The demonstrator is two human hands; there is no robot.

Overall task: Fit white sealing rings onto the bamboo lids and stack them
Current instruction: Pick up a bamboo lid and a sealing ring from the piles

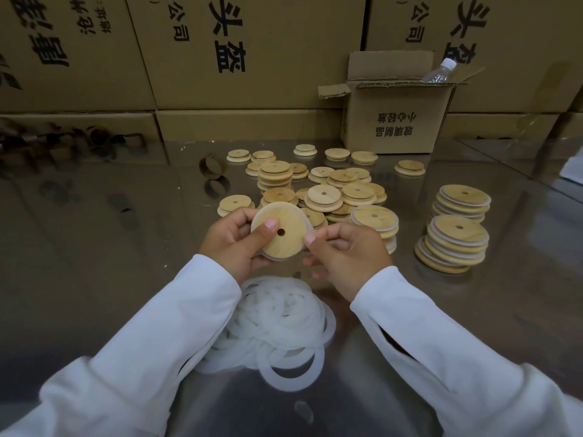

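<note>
Head view, looking down on a shiny metal surface (pixel 126 234).

- Left hand (pixel 235 246) grips a bamboo lid (pixel 284 233) in the air above the surface. Thumb lies across its face beside the centre hole, fingers curled behind.
- White sealing ring (pixel 256 218) shows as a pale band round the lid's rim.
- Right hand (pixel 345 258) pinches at the lid's right edge, thumb to fingertips. Probably on the ring there, but that edge is blurred.
- Pile of loose rings (pixel 284 316) lies just beneath the wrists.
- Heap of bare lids (pixel 325 192) sits beyond the hands.
- Ringed lids stand in stacks: one (pixel 375 220) just beside the right hand, two more (pixel 454 244) further right.
- Open carton (pixel 397 121) at the back with a plastic bottle (pixel 438 72) sticking out. Large printed cartons (pixel 220 52) stand behind.
</note>
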